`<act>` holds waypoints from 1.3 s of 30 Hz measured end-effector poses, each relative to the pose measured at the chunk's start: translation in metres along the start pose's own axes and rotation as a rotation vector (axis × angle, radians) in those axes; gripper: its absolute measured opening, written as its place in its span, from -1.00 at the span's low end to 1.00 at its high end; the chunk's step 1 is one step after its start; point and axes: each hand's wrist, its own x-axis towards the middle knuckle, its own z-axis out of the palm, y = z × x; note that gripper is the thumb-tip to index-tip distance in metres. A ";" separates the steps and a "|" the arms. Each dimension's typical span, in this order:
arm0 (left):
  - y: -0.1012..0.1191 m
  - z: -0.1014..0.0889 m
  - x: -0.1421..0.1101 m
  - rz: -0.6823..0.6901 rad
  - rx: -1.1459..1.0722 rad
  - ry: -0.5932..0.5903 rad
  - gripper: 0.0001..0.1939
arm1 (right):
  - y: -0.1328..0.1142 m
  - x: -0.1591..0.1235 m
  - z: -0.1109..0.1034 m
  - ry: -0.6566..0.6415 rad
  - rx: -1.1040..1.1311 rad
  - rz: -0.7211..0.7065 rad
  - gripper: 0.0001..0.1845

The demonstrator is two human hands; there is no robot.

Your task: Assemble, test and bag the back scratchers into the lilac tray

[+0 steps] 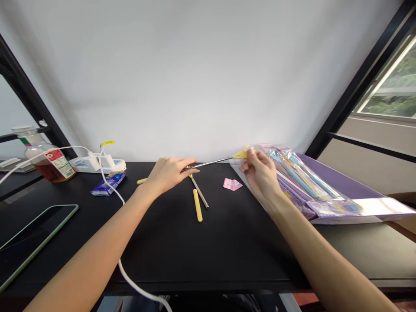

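Observation:
A thin metal rod (211, 163) with a yellow, fan-shaped head (241, 153) stretches between my hands above the black desk. My left hand (171, 174) is closed on the rod's left end, thumb and fingers pinching it. At the other end, the fingers of my right hand (260, 172) pinch the yellow head, hiding part of it. Below the rod lie a loose yellow handle (197, 205) and another metal rod (200, 192). The tip of one more yellow piece (141, 181) shows beside my left wrist. Two small pink cards (232, 184) lie near my right hand.
On the right, a purple box (328, 177) holds clear-wrapped packages. To the left are a glass bottle (53, 160), a power strip (81, 164) with white cables, a blue packet (108, 184) and a green-cased tablet (35, 238). A wall rises behind the desk.

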 end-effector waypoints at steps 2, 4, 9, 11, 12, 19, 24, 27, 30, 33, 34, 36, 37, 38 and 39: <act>-0.015 -0.004 -0.006 -0.031 -0.007 -0.074 -0.65 | -0.008 0.010 -0.013 0.125 0.051 -0.048 -0.54; -0.024 -0.006 -0.010 -0.040 -0.017 -0.126 -0.65 | -0.014 0.018 -0.023 0.205 0.071 -0.074 -0.54; -0.004 -0.002 -0.003 0.004 -0.022 -0.122 -0.68 | -0.001 0.006 -0.012 0.047 0.001 0.013 -0.50; 0.011 0.002 0.001 0.004 -0.001 -0.108 -0.69 | 0.009 -0.005 -0.001 -0.106 -0.008 0.109 -0.55; 0.016 0.004 0.003 0.003 0.013 -0.097 -0.69 | 0.013 -0.009 0.003 -0.150 -0.015 0.130 -0.56; 0.010 -0.003 -0.003 0.034 0.013 0.050 -0.73 | 0.014 -0.015 0.003 -0.248 -0.044 0.237 -0.63; 0.010 -0.007 -0.005 0.076 -0.005 0.078 -0.69 | 0.009 -0.015 0.006 -0.156 -0.019 0.207 -0.72; 0.020 -0.004 -0.004 0.049 -0.031 0.029 -0.75 | 0.011 -0.018 0.010 -0.171 -0.005 0.204 -0.67; 0.034 0.000 0.000 0.070 -0.009 0.035 -0.72 | 0.014 -0.025 0.018 -0.260 -0.071 0.259 -0.73; 0.048 0.003 0.005 0.112 0.043 0.089 -0.64 | 0.018 -0.031 0.026 -0.264 -0.088 0.240 -0.67; 0.049 0.003 0.005 0.117 0.050 0.095 -0.63 | 0.018 -0.032 0.027 -0.263 -0.079 0.231 -0.68; 0.045 0.003 0.005 0.125 0.032 0.073 -0.63 | 0.017 -0.027 0.024 -0.243 -0.060 0.208 -0.68; 0.038 0.002 0.003 0.121 0.013 0.051 -0.64 | 0.015 -0.023 0.019 -0.205 -0.041 0.186 -0.68; 0.028 0.001 0.001 0.109 -0.008 0.022 -0.66 | 0.012 -0.016 0.013 -0.132 -0.011 0.149 -0.66; 0.017 -0.002 -0.002 0.077 -0.022 0.003 -0.68 | 0.007 -0.008 0.004 -0.039 0.026 0.103 -0.64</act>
